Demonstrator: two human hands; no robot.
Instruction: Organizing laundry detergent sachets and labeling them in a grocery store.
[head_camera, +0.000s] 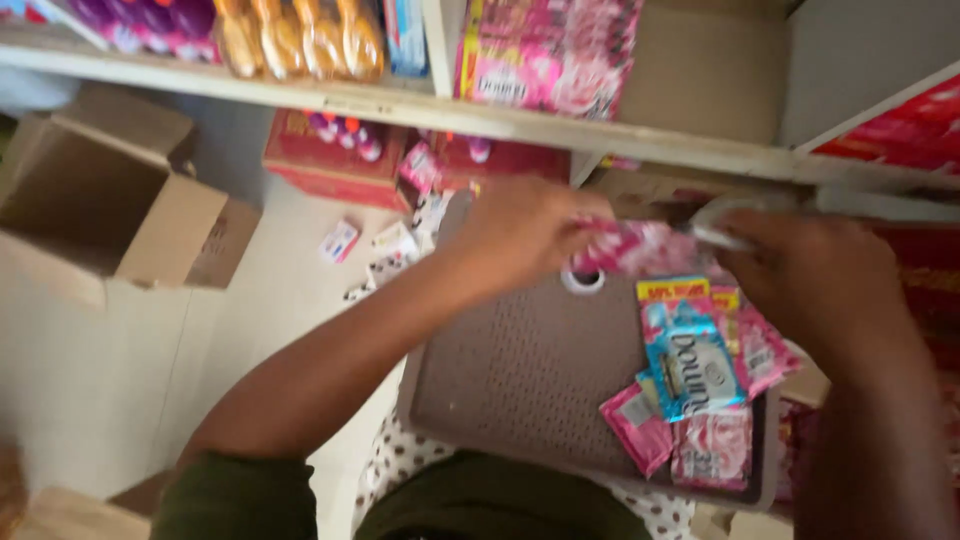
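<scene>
Both hands pinch a pink sachet strip (640, 248) above the brown perforated tray (520, 370): left hand (520, 232) closed on one end, right hand (810, 275) on the other. Prob. light, floppy, slick film; best held by edges.

A brown tray (520, 370), patterned with fine rows of dots and pierced by a white-rimmed hole, is taken as the landmark. On its right part, pink sachets (715, 445) printed with paler roses are seen, and among them a light blue sachet (692, 362) with white lettering and a yellow band above. At the tray's upper edge a pink sachet (640, 248) is pinched by both hands. Below the tray, white cloth with dark dots (400, 460) and an olive green sleeve (235, 500) are shown. Left of the tray, a plain brown cardboard box (110, 200) lies on a cream floor (100, 380). Above the tray, a red carton (330, 155) and an off-white shelf (400, 105) bearing pink packs (550, 50) and golden-orange packets (300, 35) are visible.
</scene>
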